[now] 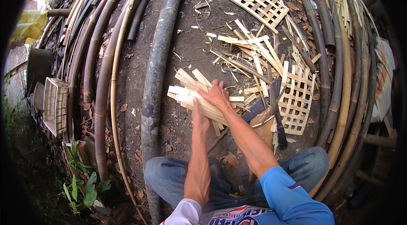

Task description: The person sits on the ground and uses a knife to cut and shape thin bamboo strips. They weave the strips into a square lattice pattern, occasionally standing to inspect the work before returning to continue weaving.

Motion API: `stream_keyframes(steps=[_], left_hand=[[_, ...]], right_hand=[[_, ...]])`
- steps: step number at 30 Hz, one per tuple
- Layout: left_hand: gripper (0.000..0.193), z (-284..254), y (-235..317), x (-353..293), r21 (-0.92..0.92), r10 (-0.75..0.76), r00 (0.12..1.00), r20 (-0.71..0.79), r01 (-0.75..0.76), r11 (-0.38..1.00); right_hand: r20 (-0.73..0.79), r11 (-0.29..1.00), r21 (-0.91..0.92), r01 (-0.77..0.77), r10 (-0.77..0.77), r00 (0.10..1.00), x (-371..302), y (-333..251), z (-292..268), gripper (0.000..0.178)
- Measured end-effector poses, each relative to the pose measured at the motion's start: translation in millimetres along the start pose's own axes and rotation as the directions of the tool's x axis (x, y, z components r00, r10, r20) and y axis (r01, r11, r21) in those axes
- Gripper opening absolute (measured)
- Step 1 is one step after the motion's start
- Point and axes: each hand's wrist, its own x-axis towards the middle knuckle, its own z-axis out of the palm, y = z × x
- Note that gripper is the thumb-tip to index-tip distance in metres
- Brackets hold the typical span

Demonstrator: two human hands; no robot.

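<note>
A loose bundle of pale, flat bamboo strips [182, 93] lies across both my hands, low over the dark ground between my knees. My left hand [200, 121] closes round the near side of the bundle, its thumb pointing up along the strips. Over the top and far side reaches my right hand [215, 94], thumb and fingers gripping the strips from above. Some fingers of both hands are hidden by the bundle. More cut strips [258, 51] lie heaped beyond and to the right. A long dark tool or stick [277, 119] rests beside my right forearm.
Two open-weave bamboo panels lie on the ground, one far off [256, 2], one to the right [296, 100]. A thick grey bamboo pole [159, 55] runs along my left. More poles flank both sides. A pale crate [56, 105] stands at far left.
</note>
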Motion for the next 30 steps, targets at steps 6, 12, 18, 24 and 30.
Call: stream_keyframes(steps=[6,12,18,24,30], left_hand=[[0.085,11,0,-4,0.101,0.033,0.999,-0.018,-0.031,0.994],[0.088,14,4,-11,0.141,0.026,0.999,-0.025,-0.022,0.990],[0.083,25,1,-16,0.102,0.094,0.996,0.001,-0.093,0.990],[0.077,28,29,-24,0.242,0.208,0.977,0.054,-0.215,0.946],[0.090,84,71,-44,0.523,0.044,0.996,0.080,-0.080,0.848]], right_hand=[[0.171,0.999,-0.049,-0.019,0.027,0.985,6,1,-3,0.113],[0.190,0.996,-0.083,0.038,-0.022,0.982,-13,-7,-11,0.104],[0.180,0.989,-0.090,0.119,-0.101,0.978,-42,-23,-13,0.095],[0.148,0.936,-0.121,0.330,-0.311,0.939,-79,-51,-30,0.087],[0.466,0.922,0.246,0.300,-0.384,0.797,-51,-25,-98,0.135]])
